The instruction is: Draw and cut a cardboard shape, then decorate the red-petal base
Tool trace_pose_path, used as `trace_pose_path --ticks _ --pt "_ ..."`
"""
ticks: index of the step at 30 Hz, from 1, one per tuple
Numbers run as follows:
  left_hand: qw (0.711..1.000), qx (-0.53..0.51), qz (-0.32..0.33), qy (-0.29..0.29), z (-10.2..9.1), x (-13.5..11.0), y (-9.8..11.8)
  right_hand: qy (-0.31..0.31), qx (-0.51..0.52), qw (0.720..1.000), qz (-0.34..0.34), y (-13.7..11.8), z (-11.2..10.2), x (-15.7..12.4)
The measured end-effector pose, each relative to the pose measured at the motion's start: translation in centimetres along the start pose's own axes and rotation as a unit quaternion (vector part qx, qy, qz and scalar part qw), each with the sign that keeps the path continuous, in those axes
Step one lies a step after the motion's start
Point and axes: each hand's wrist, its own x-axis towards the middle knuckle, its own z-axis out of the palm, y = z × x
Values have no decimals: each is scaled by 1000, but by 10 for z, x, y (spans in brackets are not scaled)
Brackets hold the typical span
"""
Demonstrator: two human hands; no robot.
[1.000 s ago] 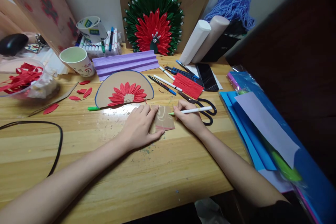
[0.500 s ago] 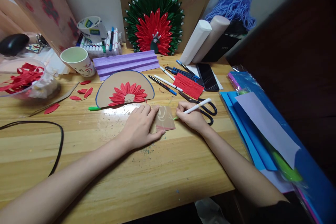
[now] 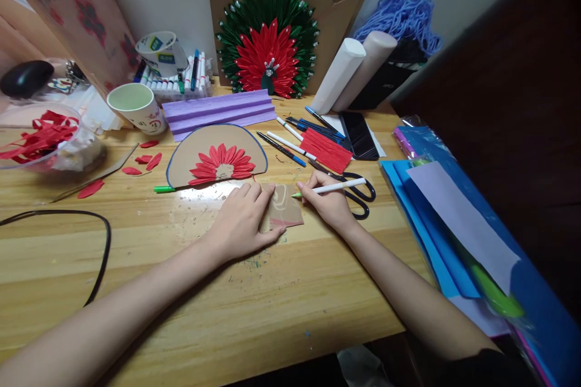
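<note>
My left hand (image 3: 242,217) lies flat with its fingers stretched out, pressing a small piece of cardboard (image 3: 288,210) onto the table. A pale curved outline shows on that piece, and its lower edge is reddish. In my right hand (image 3: 329,201) is a white marker (image 3: 340,185) with a green tip, held over the piece's right part; whether the tip touches cannot be made out. Behind my left hand lies a cardboard half-disc (image 3: 186,154) edged in blue, with red paper petals (image 3: 222,157) on it. Black-handled scissors (image 3: 363,196) lie beside my right hand.
A purple folded paper (image 3: 218,112), red crepe paper (image 3: 327,150), several pens and a phone (image 3: 359,136) lie further back. A paper cup (image 3: 136,109) and a bowl of red strips (image 3: 40,139) stand left. Blue sheets (image 3: 408,217) are on the right. A peacock craft (image 3: 270,42) leans behind.
My right hand has shifted slightly left and up, bringing the marker's tip from the cardboard piece's right edge to over it. The left hand stays in place.
</note>
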Motion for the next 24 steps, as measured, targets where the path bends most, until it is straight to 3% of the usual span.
trace_pose_path --ticks 7,14,24 --pt "1000 -8 0 1 0 0 0 -39 -7 999 -8 3 -5 1" --pt "1000 -7 0 2 0 0 0 -20 101 993 51 -2 0 0" --pt "1000 -5 0 3 0 0 0 -42 11 999 -2 -4 10 -2"
